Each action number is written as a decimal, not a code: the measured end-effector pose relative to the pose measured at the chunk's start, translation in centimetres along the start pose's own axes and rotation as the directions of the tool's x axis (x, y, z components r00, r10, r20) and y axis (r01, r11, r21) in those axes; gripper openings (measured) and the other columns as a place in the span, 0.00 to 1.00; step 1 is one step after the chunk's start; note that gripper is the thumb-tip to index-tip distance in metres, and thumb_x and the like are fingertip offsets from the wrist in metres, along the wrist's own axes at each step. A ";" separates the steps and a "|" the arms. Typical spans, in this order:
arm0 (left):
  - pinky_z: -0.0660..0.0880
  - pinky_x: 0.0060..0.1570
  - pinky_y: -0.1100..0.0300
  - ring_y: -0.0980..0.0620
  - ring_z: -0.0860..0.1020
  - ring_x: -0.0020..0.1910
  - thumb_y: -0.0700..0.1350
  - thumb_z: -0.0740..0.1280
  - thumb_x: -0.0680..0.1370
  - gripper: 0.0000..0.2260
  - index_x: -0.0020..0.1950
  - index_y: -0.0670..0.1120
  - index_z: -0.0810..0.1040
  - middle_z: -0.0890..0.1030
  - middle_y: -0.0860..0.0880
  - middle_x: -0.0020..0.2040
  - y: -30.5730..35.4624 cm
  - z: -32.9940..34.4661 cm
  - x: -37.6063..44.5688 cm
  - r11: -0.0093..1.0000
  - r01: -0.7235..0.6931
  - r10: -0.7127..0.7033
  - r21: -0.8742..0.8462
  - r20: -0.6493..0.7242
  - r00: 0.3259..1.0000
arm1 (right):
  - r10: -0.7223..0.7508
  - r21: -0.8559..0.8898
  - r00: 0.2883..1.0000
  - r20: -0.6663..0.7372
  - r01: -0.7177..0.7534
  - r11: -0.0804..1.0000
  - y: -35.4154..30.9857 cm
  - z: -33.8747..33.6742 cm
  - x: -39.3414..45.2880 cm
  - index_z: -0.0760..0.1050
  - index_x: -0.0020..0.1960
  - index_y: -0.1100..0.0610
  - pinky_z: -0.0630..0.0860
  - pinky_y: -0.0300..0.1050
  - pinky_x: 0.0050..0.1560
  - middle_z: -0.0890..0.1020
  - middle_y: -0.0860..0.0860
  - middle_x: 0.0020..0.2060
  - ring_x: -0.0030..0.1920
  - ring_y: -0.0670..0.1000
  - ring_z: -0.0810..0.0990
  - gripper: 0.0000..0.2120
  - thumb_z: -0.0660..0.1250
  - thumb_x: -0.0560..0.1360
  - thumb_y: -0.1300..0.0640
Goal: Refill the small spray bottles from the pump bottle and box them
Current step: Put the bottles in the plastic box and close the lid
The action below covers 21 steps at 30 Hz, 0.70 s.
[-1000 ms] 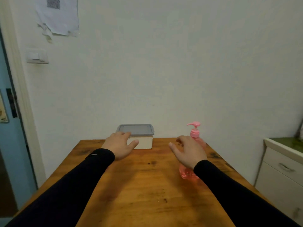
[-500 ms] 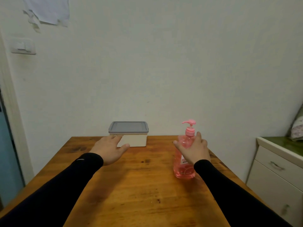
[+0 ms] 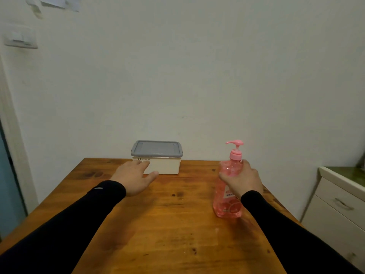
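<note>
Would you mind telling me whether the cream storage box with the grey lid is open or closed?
Closed: the grey lid sits flat across the cream storage box, with no gap showing along its front rim.

Both your black-sleeved arms reach forward over the counter (image 3: 167, 224). Your left hand (image 3: 134, 177) lies flat with fingers straight, left of the pump bottle (image 3: 229, 186); your right hand (image 3: 242, 179) wraps its grip around that bottle.

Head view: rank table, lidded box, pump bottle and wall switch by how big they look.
1. table
2. lidded box and pump bottle: look alike, and the bottle is nearer, so unranked
3. wall switch
</note>
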<state>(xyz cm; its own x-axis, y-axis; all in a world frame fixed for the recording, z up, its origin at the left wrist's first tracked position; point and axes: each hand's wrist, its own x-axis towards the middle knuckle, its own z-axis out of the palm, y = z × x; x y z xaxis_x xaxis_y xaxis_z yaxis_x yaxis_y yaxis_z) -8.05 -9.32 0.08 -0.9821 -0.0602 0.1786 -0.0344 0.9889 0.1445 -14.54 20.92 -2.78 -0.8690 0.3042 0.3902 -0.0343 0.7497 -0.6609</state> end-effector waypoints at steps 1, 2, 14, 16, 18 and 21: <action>0.63 0.70 0.51 0.47 0.63 0.72 0.65 0.51 0.79 0.31 0.77 0.49 0.59 0.65 0.47 0.74 -0.2 0.1 0.5 1.000 -0.001 0.001 0.002 -0.002 1.000 | -0.002 -0.006 1.000 -0.009 0.002 1.000 -0.2 0.3 0.4 0.70 0.60 0.52 0.77 0.45 0.40 0.79 0.50 0.49 0.43 0.51 0.77 0.32 0.71 0.62 0.38; 0.64 0.69 0.52 0.47 0.64 0.72 0.65 0.51 0.79 0.31 0.77 0.49 0.59 0.66 0.47 0.74 -0.3 0.1 0.9 1.000 -0.006 0.006 -0.004 -0.010 1.000 | -0.007 -0.003 1.000 -0.017 0.007 1.000 -0.4 0.5 0.9 0.70 0.59 0.52 0.78 0.46 0.42 0.80 0.50 0.48 0.44 0.51 0.78 0.32 0.70 0.61 0.37; 0.62 0.69 0.52 0.48 0.65 0.71 0.64 0.51 0.79 0.29 0.76 0.49 0.61 0.67 0.47 0.73 -2.6 0.6 8.6 0.999 -0.036 0.036 0.012 -0.013 0.999 | -0.060 0.111 0.998 -0.003 0.060 0.992 -5.2 8.0 9.0 0.68 0.62 0.50 0.79 0.47 0.45 0.78 0.53 0.52 0.46 0.54 0.80 0.33 0.71 0.63 0.36; 0.61 0.69 0.52 0.48 0.64 0.71 0.65 0.51 0.79 0.30 0.76 0.50 0.60 0.66 0.47 0.73 -3.3 0.9 10.3 0.999 -0.031 0.031 0.012 -0.012 0.999 | -0.063 0.125 0.998 -0.016 0.065 0.990 -5.6 10.0 10.8 0.68 0.63 0.50 0.80 0.50 0.47 0.78 0.53 0.53 0.47 0.55 0.80 0.34 0.70 0.62 0.35; 0.62 0.69 0.52 0.48 0.65 0.71 0.65 0.50 0.79 0.30 0.76 0.50 0.61 0.66 0.48 0.73 -3.6 1.2 11.5 0.999 -0.035 0.035 0.018 -0.014 0.999 | -0.060 0.120 0.998 -0.019 0.062 0.991 -5.9 11.5 12.3 0.68 0.63 0.51 0.79 0.49 0.47 0.78 0.54 0.53 0.47 0.55 0.80 0.34 0.70 0.63 0.36; 0.64 0.68 0.53 0.48 0.67 0.68 0.65 0.50 0.79 0.29 0.75 0.49 0.62 0.69 0.48 0.71 -4.3 1.8 13.6 0.998 -0.047 0.048 0.033 -0.021 0.999 | -0.054 0.117 0.998 -0.018 0.056 0.992 -6.5 14.1 14.6 0.68 0.62 0.51 0.78 0.48 0.47 0.78 0.55 0.53 0.47 0.56 0.79 0.33 0.71 0.63 0.36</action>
<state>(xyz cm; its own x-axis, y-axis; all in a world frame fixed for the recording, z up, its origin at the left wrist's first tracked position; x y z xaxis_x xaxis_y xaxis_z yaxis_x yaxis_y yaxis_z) -21.57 -14.13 0.17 -0.9785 -0.0155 0.2058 0.0060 0.9946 0.1038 -33.97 12.22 -1.87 -0.8569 0.2737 0.4368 -0.1405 0.6913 -0.7087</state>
